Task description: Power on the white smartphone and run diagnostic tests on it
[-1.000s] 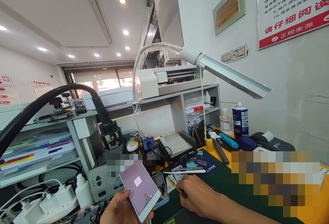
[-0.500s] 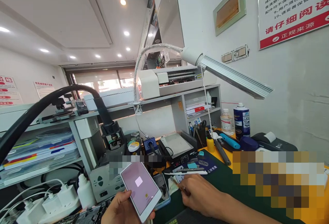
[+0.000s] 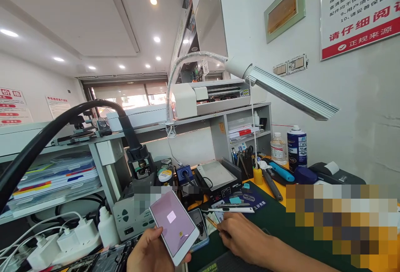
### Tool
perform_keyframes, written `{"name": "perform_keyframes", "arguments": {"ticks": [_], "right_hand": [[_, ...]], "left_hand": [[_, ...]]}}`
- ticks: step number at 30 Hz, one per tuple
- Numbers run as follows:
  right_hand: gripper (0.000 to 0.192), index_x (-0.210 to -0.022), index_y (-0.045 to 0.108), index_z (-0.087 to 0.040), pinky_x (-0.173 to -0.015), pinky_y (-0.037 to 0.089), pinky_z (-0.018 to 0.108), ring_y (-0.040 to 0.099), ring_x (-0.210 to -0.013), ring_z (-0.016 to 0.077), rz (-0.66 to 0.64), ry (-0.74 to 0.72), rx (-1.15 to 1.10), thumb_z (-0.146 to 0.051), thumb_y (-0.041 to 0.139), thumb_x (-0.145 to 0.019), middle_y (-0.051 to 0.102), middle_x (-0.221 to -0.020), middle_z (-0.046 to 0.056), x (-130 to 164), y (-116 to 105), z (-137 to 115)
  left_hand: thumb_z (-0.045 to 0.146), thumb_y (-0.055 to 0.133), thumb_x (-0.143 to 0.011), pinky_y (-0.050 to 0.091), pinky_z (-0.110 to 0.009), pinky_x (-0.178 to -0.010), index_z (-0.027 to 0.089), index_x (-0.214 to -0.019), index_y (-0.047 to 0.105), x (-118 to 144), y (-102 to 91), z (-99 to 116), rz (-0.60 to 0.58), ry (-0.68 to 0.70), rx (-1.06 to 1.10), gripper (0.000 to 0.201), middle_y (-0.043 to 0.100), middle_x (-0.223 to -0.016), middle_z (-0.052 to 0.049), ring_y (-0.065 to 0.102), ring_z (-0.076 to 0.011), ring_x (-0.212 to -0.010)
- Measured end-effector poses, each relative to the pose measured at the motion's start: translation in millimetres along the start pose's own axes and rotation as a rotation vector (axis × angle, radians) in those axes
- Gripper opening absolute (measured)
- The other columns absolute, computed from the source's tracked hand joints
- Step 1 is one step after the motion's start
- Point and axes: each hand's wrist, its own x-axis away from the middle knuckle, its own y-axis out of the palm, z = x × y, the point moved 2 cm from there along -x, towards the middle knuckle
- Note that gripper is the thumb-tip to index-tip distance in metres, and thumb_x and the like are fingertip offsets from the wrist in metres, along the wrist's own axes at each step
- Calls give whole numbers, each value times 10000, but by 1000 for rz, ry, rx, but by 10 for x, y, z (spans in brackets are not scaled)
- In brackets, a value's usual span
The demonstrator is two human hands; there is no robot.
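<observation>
My left hand [image 3: 146,249] is wrapped round a white smartphone [image 3: 174,224], tilted up, its pinkish-purple screen facing me with a pale square in the middle. To the right, low over the green work mat [image 3: 265,215], my right hand [image 3: 239,234] is closed on a thin golden-brown stick-like tool [image 3: 211,221]; its exact kind is unclear. The tool's end points left, towards an open phone body [image 3: 200,230] lying behind the held phone. A white pen-like tool [image 3: 231,210] lies just beyond my right fingers.
A grey station [image 3: 128,218], a white bottle [image 3: 108,228] and a plugged-in power strip [image 3: 79,247] stand left. Behind is a flat heating plate [image 3: 215,174]. A lamp [image 3: 293,93] arches overhead. A spray can [image 3: 296,147] and clear bottle [image 3: 277,149] stand back right.
The whole view has shifted slightly, so things appear a little farther right. Both hands keep their holds on the phone and the thin tool.
</observation>
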Motion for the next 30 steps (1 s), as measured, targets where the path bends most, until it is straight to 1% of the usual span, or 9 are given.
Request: {"name": "perform_keyframes", "arguments": {"ticks": [4,7,11,14,16,22,26,30], "right_hand": [[195,-662,579,-176,-549,265,264,491,-663,158,-15,-11,-10,-165,489,-835,574,-753,47,13,-14,5],[189,-666,577,-172,-559,270,268,494,-650,150,3,13,-7,-149,482,-828,576,-764,46,10,-27,-22],[200,-715,596,-168,-591,282,279,519,-686,162,34,45,6,-126,447,-842,584,-785,57,-5,-22,-37],[198,-722,603,-162,-591,274,286,524,-701,174,30,56,16,-139,452,-848,593,-801,68,-3,7,-23],[203,-712,607,-163,-582,260,290,520,-691,174,22,52,21,-142,456,-846,595,-791,68,3,26,-18],[178,-724,638,-171,-587,263,284,526,-693,168,12,11,22,-150,490,-822,620,-817,64,4,32,-42],[206,-738,641,-166,-582,265,285,526,-685,168,30,32,24,-142,465,-841,610,-788,64,-4,13,-50],[221,-783,646,-165,-595,276,288,544,-711,177,46,42,24,-159,444,-870,615,-820,72,-9,4,-39]], "left_hand": [[238,599,-697,521,-423,-586,166,-1281,532,30,21,1,29,2,6,592,725,-883,-122,669,-318,-704],[217,602,-695,523,-438,-589,161,-1307,506,30,23,8,37,24,-4,621,728,-896,-133,671,-339,-729],[215,598,-694,517,-452,-578,148,-1363,423,-4,6,14,51,39,-26,694,732,-883,-155,668,-355,-708],[224,591,-709,515,-454,-583,157,-1401,338,-14,5,7,60,42,-34,740,731,-895,-161,670,-357,-726],[223,591,-710,512,-454,-577,161,-1407,313,-8,14,2,54,53,-50,753,731,-896,-161,670,-362,-726],[225,597,-705,523,-438,-570,168,-1357,423,21,42,3,52,58,-59,677,729,-877,-135,677,-350,-715],[223,596,-701,527,-439,-570,153,-1326,465,35,56,4,29,48,-73,643,724,-847,-130,672,-333,-681],[192,601,-691,536,-423,-585,184,-1301,496,42,52,-11,32,45,-43,619,718,-867,-110,674,-316,-716]]}}
